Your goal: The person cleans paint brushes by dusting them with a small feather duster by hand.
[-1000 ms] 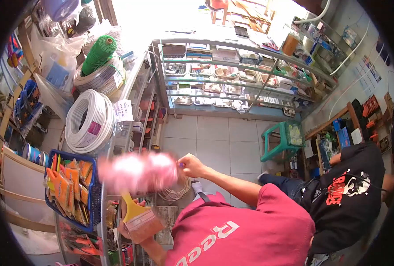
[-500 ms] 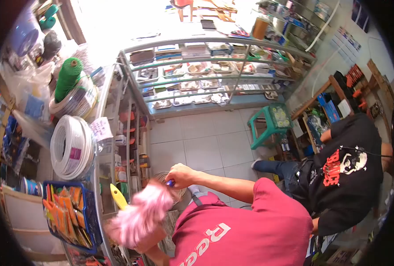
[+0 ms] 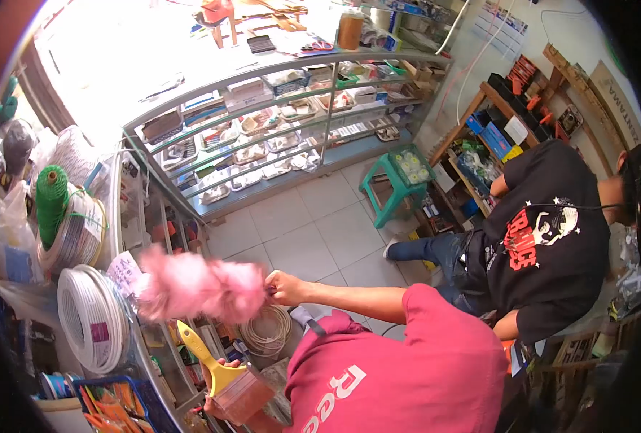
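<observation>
My right hand (image 3: 286, 289) grips the dark handle of a fluffy pink duster (image 3: 198, 285), held out to the left, its head blurred by motion. Below it, my left hand (image 3: 218, 404) holds a wide paintbrush (image 3: 223, 375) with a yellow handle and a broad brownish bristle end. The brush hides part of that hand. The duster hangs close to the glass shelf cabinet (image 3: 141, 346) and overlaps a handwritten paper tag (image 3: 124, 273) in view. It is apart from the brush.
A white cable coil (image 3: 93, 317), green twine spool (image 3: 51, 206) and blue basket of tools (image 3: 115, 404) stand on the left. A glass counter (image 3: 262, 130) runs across the back. A green stool (image 3: 392, 180) and a person in a black shirt (image 3: 544, 245) are at right.
The duster has swung up and away from the paintbrush, which now shows fully in my left hand. The view has turned, so the shop shifts left.
</observation>
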The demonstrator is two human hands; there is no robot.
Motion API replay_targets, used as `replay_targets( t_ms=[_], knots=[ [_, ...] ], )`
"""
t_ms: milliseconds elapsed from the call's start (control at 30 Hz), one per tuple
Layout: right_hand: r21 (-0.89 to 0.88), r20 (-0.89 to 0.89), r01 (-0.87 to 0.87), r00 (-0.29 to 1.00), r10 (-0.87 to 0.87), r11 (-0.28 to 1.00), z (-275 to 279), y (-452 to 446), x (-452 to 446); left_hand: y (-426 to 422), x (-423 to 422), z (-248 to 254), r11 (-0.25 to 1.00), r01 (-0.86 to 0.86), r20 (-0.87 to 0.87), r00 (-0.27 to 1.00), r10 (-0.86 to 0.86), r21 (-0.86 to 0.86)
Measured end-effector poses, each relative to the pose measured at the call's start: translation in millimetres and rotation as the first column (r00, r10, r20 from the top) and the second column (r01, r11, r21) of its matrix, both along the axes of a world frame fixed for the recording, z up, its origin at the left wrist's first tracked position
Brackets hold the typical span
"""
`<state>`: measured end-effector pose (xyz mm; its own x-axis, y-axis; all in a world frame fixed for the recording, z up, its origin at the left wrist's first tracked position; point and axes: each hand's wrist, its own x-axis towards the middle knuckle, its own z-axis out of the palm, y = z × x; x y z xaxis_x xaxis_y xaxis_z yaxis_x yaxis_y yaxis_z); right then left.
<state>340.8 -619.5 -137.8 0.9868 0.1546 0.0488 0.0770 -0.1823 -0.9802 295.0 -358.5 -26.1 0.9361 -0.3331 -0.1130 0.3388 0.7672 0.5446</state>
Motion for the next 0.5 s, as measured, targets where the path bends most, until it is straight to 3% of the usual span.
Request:
replay_targets(
  t_ms=[33,133,167,267,300,400,433,500],
  knots=[
    [-0.04,-0.022,-0.089,0.996,0.088,0.995,18.0,-9.6,-3.1,-4.2,6.5,0.0,1.0,0.016,-0.002,1.0,-0.016,0.002],
    [-0.605,0.28,-0.034,0.927,0.252,0.796,58.7,-21.3,-3.1,-15.7,27.0,1.0,0.998,0.056,-0.001,0.998,-0.056,0.009],
    [-0.558,0.222,-0.002,0.963,0.152,0.83,54.1,-23.2,1.1,-17.7,32.3,1.0,0.998,0.066,0.001,0.998,-0.066,0.014],
    [-0.195,0.045,0.08,0.996,-0.073,0.978,40.0,-29.0,21.3,-20.9,45.2,0.9,0.998,0.065,0.002,0.998,-0.065,0.024],
    [0.091,0.076,0.084,0.993,-0.091,0.992,39.3,-23.1,27.4,-20.6,48.7,1.6,0.998,0.063,0.001,0.998,-0.063,0.027],
    [-0.332,0.202,-0.078,0.968,0.152,0.94,55.9,-32.3,30.2,-17.0,54.1,2.4,0.999,0.031,-0.002,1.0,-0.03,0.035],
    [-0.595,0.06,-0.182,0.961,0.268,0.783,74.1,-29.7,35.7,-12.3,55.0,4.1,0.999,0.001,0.003,1.0,-0.002,0.039],
    [-0.438,0.106,-0.112,0.979,0.175,0.892,53.1,-28.9,50.8,-2.3,50.5,6.1,0.997,-0.067,0.007,0.998,0.067,0.034]
  ],
)
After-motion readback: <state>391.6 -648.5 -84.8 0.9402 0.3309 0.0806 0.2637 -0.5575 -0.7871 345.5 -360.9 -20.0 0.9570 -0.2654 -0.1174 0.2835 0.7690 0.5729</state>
